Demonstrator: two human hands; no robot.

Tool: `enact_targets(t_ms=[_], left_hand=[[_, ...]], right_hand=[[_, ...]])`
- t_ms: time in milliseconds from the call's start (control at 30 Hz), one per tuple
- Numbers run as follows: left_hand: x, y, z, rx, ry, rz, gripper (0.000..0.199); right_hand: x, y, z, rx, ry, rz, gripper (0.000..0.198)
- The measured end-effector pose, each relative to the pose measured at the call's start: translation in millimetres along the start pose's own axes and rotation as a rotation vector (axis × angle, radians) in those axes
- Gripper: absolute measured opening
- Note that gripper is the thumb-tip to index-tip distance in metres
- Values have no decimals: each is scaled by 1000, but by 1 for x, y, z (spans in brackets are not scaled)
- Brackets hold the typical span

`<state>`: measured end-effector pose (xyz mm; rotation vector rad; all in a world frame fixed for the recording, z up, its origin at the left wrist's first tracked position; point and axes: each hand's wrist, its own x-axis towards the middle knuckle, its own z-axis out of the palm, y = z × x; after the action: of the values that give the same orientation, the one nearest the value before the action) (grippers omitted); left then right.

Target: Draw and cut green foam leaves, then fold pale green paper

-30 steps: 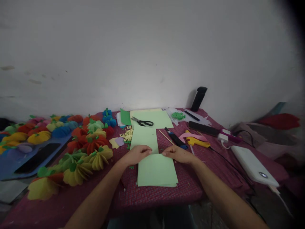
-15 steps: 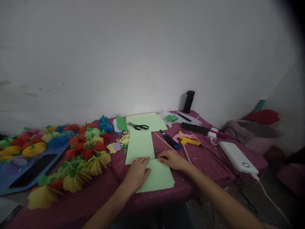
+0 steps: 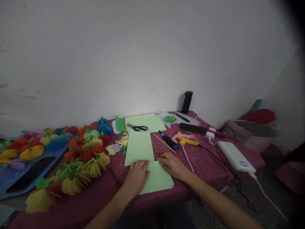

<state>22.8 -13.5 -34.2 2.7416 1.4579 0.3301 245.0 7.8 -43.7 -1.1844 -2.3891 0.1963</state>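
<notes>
Pale green paper (image 3: 158,181), apparently several layers, lies near the table's front edge. Across its left side rests my left hand (image 3: 135,178), fingers stretched out flat near the upper edge. My right hand (image 3: 172,165) presses on the upper right corner with its fingers extended, and neither hand is wrapped round anything. Just beyond my fingertips lies another pale green sheet (image 3: 139,148). Black-handled scissors (image 3: 137,127) sit on the larger sheet (image 3: 150,121) at the back.
Paper pumpkins (image 3: 92,151) in several colours crowd the left, beside a dark phone (image 3: 30,175). On the right are a cutter (image 3: 168,140), a wooden stick (image 3: 164,142), a yellow glue gun (image 3: 187,141), a white power bank (image 3: 235,156) with cables, and a black bottle (image 3: 187,102).
My right hand's fingers, bunched at the paper's upper edge before, now lie flatter and more extended on it. My left hand stays on the paper. The whole view has shifted slightly.
</notes>
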Motion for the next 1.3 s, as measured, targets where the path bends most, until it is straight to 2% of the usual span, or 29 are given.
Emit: enact_targets(t_ms=[300, 467, 633, 833, 1067, 1300], left_hand=[[-4, 2, 1, 54, -56, 2, 42], [-7, 0, 5, 115, -92, 4, 45], [-10, -2, 7, 145, -104, 27, 48], [-11, -3, 4, 148, -90, 93, 48], [-2, 7, -11, 70, -265, 193, 68], [1, 12, -12, 51, -282, 190, 70]], right_hand=[[-1, -8, -5, -181, -6, -30, 28], [-1, -9, -5, -207, 9, -18, 34], [-2, -9, -4, -216, 11, -27, 25], [-2, -6, -2, -235, -18, -44, 25], [-1, -3, -1, -222, -18, -77, 27], [0, -5, -6, -161, -35, -130, 26]])
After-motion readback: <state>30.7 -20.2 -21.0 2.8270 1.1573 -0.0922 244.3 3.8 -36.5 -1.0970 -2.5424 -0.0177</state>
